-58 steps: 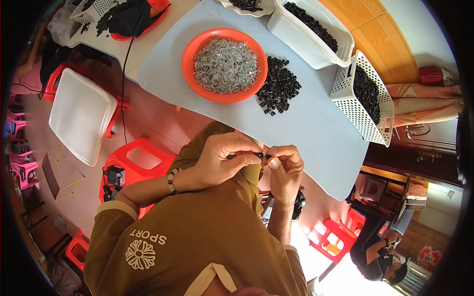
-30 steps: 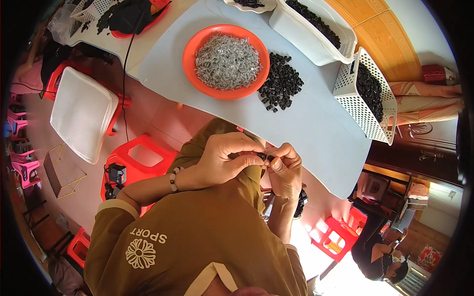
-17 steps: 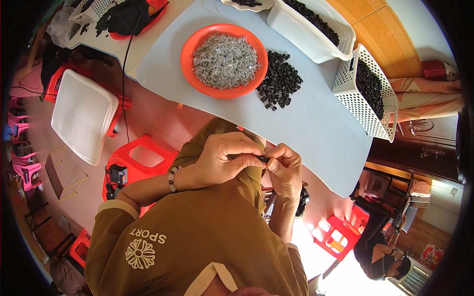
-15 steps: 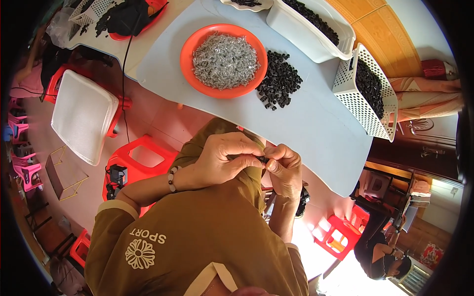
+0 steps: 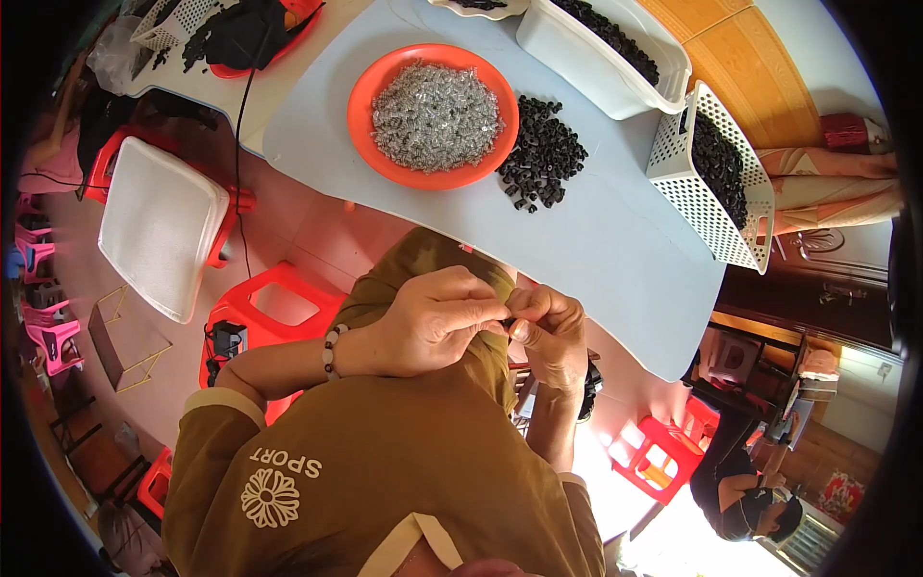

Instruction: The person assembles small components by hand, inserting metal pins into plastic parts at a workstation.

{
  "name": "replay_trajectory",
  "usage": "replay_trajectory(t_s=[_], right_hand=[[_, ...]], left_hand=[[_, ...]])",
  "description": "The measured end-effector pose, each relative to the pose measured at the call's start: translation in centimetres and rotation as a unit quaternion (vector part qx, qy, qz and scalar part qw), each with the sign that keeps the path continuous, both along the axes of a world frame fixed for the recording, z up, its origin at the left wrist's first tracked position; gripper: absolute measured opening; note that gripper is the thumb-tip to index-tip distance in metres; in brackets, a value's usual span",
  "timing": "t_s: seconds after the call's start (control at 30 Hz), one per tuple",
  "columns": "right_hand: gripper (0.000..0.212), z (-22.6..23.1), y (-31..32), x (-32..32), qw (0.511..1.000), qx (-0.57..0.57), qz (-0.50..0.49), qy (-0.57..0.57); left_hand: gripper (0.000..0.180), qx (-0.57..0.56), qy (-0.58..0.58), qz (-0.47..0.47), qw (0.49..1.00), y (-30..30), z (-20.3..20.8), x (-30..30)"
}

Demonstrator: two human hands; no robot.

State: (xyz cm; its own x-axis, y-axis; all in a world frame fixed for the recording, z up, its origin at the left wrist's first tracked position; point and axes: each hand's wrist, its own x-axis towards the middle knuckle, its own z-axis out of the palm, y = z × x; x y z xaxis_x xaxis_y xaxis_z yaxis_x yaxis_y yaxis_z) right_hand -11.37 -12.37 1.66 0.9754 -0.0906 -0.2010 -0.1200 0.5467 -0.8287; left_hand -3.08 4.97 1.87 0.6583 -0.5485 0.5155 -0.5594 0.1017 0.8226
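Observation:
My left hand [image 5: 437,322] and right hand [image 5: 550,337] meet over my lap, just off the table's near edge. Between their fingertips is a small black piece [image 5: 507,324], mostly covered by the fingers. Thumb and index finger of each hand are pinched together on it. On the table beyond lies a red-orange bowl [image 5: 358,144] heaped with small clear plastic parts [image 5: 437,117]. Touching its right side is a loose pile of small black cylindrical parts [image 5: 543,154].
A white tub [image 5: 615,96] and a perforated white basket [image 5: 673,178], both holding black parts, line the right side of the pale blue table [image 5: 635,260]. Left of me stand a red stool [image 5: 260,298] and a white-topped stool [image 5: 159,226]. Another person [image 5: 740,495] is at lower right.
My fingers have closed further around the black piece, so less of it shows. The hands have turned slightly; bowl and piles stay where they were.

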Motion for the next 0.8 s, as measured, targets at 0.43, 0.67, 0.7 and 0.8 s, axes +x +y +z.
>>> replay_trajectory(t_s=[0.43, 0.67, 0.7, 0.8], right_hand=[[0.035, -1.4, -0.5, 0.8, 0.989, 0.122, 0.076, 0.047], [0.046, -2.4, -0.2, 0.4, 0.981, 0.173, 0.079, 0.046], [0.044, -2.5, -0.3, 0.4, 0.980, 0.176, 0.093, 0.031], [0.040, -3.2, -0.3, 0.2, 0.978, 0.184, 0.098, -0.001]], left_hand=[[0.028, -0.008, 0.046, -0.013, 0.999, -0.2, -0.6, 0.1], [0.030, 0.033, -0.010, 0.015, 0.999, 0.0, 0.6, 0.6], [0.032, 0.041, -0.021, 0.013, 0.999, 0.0, 0.7, 0.7], [0.036, 0.027, -0.012, 0.007, 1.000, -0.3, 0.3, 0.4]])
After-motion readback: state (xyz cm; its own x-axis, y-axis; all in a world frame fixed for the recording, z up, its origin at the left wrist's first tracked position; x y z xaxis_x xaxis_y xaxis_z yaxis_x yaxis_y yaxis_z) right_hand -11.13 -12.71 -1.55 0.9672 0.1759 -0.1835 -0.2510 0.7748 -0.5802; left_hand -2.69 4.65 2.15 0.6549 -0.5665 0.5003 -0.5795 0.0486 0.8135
